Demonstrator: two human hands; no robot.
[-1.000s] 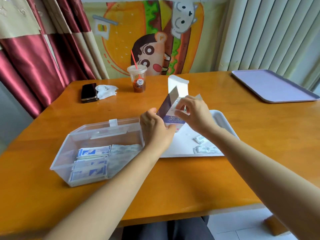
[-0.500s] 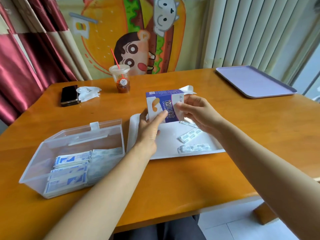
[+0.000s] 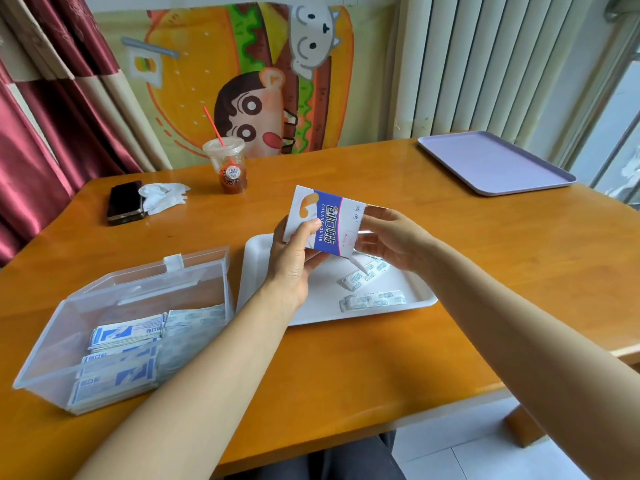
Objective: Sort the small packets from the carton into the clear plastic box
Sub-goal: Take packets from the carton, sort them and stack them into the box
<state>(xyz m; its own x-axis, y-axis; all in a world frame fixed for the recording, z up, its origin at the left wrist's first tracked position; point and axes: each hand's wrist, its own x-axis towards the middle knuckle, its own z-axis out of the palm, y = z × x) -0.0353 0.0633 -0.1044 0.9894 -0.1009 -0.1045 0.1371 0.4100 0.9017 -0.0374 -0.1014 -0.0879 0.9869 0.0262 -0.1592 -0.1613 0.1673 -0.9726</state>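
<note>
Both hands held a small blue-and-white cardboard carton (image 3: 325, 221) tilted above the far part of a white rectangular plastic tray (image 3: 263, 251). The left hand (image 3: 294, 261) gripped the carton's left end, thumb pressed on its front face. The right hand (image 3: 391, 237) clasped its right end, fingers curled around the edge. Two small white wrapped packets (image 3: 363, 277) lay loose on the tray, just near and right of the carton, the nearer packet (image 3: 372, 300) close to the tray's near rim. Left of the tray, touching it, stood a clear plastic box (image 3: 41, 358) with its lid open, holding blue-and-white flat packets (image 3: 126, 332) stacked inside. All rested on an orange wooden table (image 3: 346, 368). At the far side stood a plastic cup with a red straw (image 3: 227, 164), a black phone (image 3: 124, 201) and a crumpled white tissue (image 3: 162, 195); far right lay a lilac tray (image 3: 495, 161).
</note>
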